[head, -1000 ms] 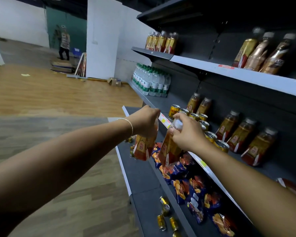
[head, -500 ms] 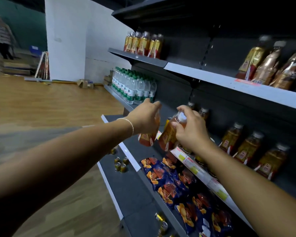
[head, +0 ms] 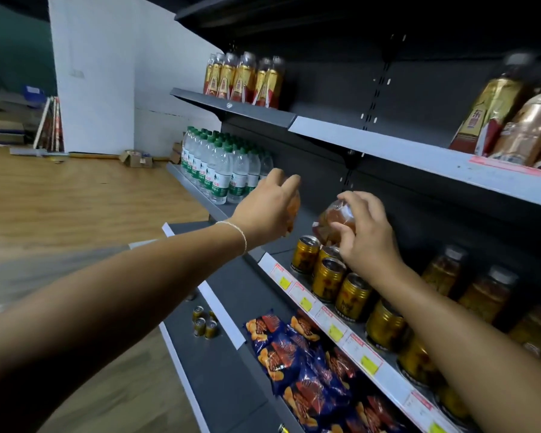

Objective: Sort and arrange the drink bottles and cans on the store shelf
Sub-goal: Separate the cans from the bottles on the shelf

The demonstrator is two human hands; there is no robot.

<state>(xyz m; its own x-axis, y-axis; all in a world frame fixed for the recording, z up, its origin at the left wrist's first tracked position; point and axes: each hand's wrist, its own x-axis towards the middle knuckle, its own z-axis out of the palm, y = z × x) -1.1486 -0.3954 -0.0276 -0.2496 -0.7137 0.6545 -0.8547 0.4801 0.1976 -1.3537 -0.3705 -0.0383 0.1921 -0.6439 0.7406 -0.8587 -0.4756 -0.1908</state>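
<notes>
Both my arms are stretched out over the middle shelf (head: 341,335), the one with the price tags along its front edge. My left hand (head: 267,210) is wrapped around an amber drink bottle (head: 294,207); you can only see a sliver of it poking out past my fingers, so most of it is hidden. My right hand (head: 367,232) is clamped over the top of a second amber bottle (head: 334,218), which sits tilted just above the gold cans (head: 328,276) at the front of that shelf.

From my right hand, the cans run off toward 5 o'clock, and more brown bottles (head: 481,292) stand behind them around 4 o'clock. The green-capped water bottles (head: 222,167) are at about 10 o'clock from my left hand, on the same level. Up at 12 o'clock there's a cluster of gold-label bottles (head: 244,79) on the top shelf (head: 388,145). Blue snack bags (head: 294,354) lie one shelf down, and a few little cans (head: 205,323) sit on the bottom ledge.
</notes>
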